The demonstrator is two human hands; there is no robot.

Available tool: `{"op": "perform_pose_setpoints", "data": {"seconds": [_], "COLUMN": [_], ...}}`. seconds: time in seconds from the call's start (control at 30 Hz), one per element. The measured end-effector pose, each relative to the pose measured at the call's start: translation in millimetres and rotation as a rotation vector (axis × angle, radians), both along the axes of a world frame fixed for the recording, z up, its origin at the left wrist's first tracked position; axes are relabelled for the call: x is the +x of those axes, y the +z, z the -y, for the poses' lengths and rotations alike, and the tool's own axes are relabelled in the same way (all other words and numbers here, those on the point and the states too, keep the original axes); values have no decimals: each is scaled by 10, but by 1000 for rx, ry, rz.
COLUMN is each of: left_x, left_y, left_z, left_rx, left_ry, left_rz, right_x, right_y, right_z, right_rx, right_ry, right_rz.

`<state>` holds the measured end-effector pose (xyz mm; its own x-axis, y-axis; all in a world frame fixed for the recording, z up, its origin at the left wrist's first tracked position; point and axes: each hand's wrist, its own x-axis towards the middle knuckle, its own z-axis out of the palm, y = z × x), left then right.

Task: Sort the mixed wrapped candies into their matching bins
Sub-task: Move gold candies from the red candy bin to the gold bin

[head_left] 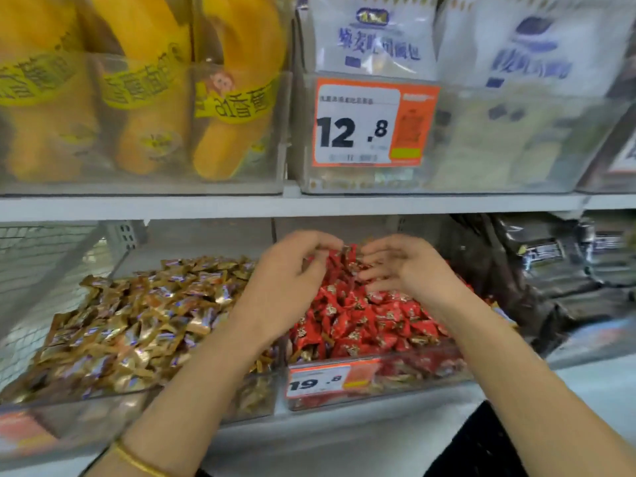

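Both our forearms reach over the near rim of the red bin (395, 380). Our left hand (292, 273) arches above the red candies (371, 321), its curled fingertips pinching one wrapped candy (345, 251) at the heap's far side. Our right hand (402, 266) rests palm down just beside it, fingers loosely bent and slightly apart. Gold candies (137, 315) fill the left bin.

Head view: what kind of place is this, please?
Probably a shop's snack aisle: a price tag on a clear bin, loose red candies and gold candies sold in bulk, and a shelf of packaged goods.
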<state>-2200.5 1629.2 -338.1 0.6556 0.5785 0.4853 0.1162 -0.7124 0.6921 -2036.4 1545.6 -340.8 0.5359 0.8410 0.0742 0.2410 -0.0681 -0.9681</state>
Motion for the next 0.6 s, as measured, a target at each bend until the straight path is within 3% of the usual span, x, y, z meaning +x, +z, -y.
{"op": "perform_pose_setpoints", "data": {"seconds": [0.13, 0.2, 0.33, 0.47, 0.6], "left_x": [715, 1048, 1594, 1962, 2064], "left_y": [-163, -247, -384, -486, -606], "left_z": [151, 178, 149, 115, -38], "left_rx": [26, 40, 131, 222, 205], "left_ry": [-127, -156, -155, -268, -301], "left_rz": [-152, -253, -455, -608, -753], "right_x": [704, 952, 1235, 1352, 1382], "right_y": [-88, -122, -180, -288, -426], "right_z": [477, 611, 586, 428, 284], "right_rx": [-19, -100, -262, -505, -645], "right_ry": [-262, -303, -280, -121, -14], "right_rz": [9, 123, 451, 805, 919]}}
